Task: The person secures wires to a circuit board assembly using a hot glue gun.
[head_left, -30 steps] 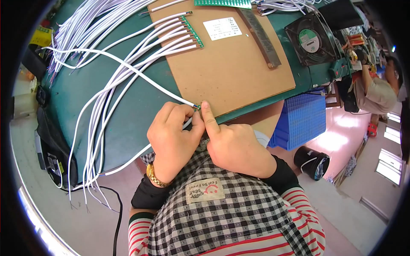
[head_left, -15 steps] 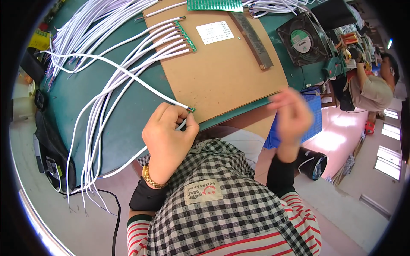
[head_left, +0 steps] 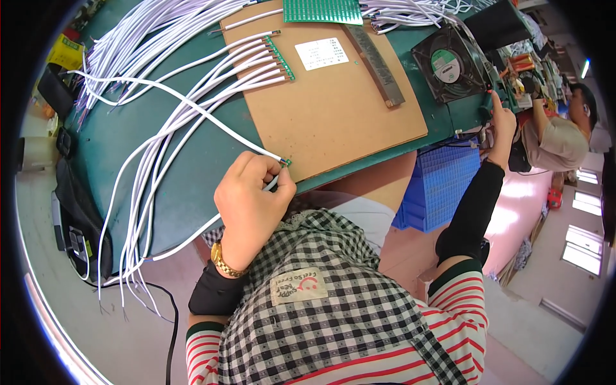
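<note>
My left hand (head_left: 253, 192) is closed in a pinch on a white cable (head_left: 192, 236) that rises from the lower left. At its fingertips is a small green circuit board (head_left: 286, 163), joined to the end of another white cable (head_left: 218, 122) crossing from the upper left. My right hand (head_left: 503, 122) is stretched far right beside the black fan (head_left: 449, 64). Its fingers are bent around a dark green thing (head_left: 487, 108) at the table's edge, mostly hidden by them. Several white cables end at a green board strip (head_left: 280, 59) on the brown cardboard (head_left: 333, 122).
A dark metal bar (head_left: 378, 67), a white printed label (head_left: 321, 54) and a green board panel (head_left: 322, 11) lie on the cardboard. Loose white cables (head_left: 141, 38) are heaped at the back left. Blue crates (head_left: 443, 186) stand below the table. Another person (head_left: 558, 138) sits at far right.
My right hand has moved from beside the cardboard's near right corner up and right to the fan. The left hand keeps its pinch in nearly the same place.
</note>
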Available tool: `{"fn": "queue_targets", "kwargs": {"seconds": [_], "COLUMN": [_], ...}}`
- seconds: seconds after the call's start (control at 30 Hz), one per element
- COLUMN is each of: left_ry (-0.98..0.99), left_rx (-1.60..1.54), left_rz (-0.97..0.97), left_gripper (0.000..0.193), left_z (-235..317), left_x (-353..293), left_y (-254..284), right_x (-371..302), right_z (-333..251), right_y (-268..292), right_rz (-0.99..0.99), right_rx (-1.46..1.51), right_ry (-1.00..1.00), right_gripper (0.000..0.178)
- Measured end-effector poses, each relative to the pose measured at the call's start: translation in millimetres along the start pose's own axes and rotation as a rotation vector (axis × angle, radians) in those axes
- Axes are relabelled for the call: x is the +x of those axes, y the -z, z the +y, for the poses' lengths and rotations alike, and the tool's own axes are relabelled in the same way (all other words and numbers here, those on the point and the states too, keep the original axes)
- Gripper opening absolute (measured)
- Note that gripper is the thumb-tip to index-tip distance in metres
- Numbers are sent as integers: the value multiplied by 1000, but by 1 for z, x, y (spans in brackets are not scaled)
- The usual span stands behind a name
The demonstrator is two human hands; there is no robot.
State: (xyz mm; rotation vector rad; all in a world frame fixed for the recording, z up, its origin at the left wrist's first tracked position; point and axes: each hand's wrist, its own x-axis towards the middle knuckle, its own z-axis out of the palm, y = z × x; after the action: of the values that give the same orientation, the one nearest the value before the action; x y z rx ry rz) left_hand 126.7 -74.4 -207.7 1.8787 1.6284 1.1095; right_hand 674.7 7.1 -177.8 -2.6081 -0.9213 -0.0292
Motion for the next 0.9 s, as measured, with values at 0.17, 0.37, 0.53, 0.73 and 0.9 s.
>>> {"fn": "queue_targets", "kwargs": {"seconds": [0.17, 0.37, 0.53, 0.73, 0.9], "left_ry": [-10, 29, 31, 32, 56], "left_rx": [9, -27, 10, 6, -16], "left_rz": [-8, -27, -27, -58, -81], "left_gripper": [12, 12, 13, 14, 14], "left_z": [-1, 2, 2, 3, 2], "left_x": [1, 3, 2, 6, 9], "left_y": [0, -2, 2, 4, 3], "right_x": [11, -5, -98, -238, -353], "right_z": [0, 36, 9, -6, -47], "right_y": [-18, -25, -37, -25, -32], "right_rz": [176, 103, 526, 19, -385], "right_rx": [-192, 816, 1383, 1735, 1610], "right_ry": [151, -182, 111, 295, 350], "right_gripper": [67, 28, 24, 29, 31]}}
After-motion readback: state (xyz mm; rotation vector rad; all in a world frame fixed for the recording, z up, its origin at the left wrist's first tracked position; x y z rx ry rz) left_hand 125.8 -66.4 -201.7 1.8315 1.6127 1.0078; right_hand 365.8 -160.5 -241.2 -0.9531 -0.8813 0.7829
